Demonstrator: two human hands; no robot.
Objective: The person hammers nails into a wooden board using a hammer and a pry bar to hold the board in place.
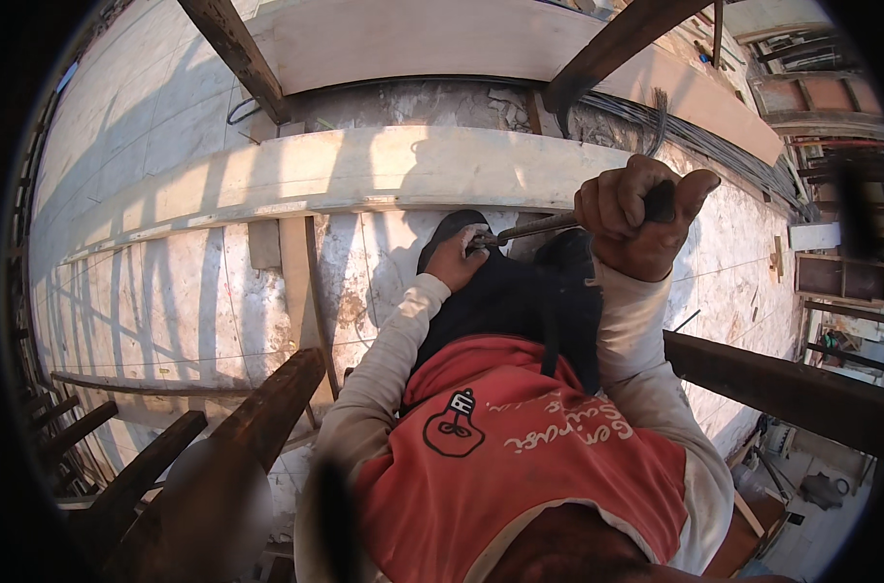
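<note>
My right hand (641,214) is wrapped round the dark handle of a long tool, with the thumb sticking out along it. The tool's metal shaft (539,226) runs leftward to my left hand; its exact kind I cannot tell. Over my dark-trousered leg (481,282), my left hand (452,260) is closed, fingers pinched together around the shaft's far end. Something small and greyish shows at those fingertips, too small to name.
Just beyond my knees a long pale board (364,165) lies across. Dark wooden posts (238,58) rise around me, and a dark beam (782,389) passes at my right. Thin metal rods (733,160) lie bundled at far right. Stacked frames (840,282) stand at the right edge.
</note>
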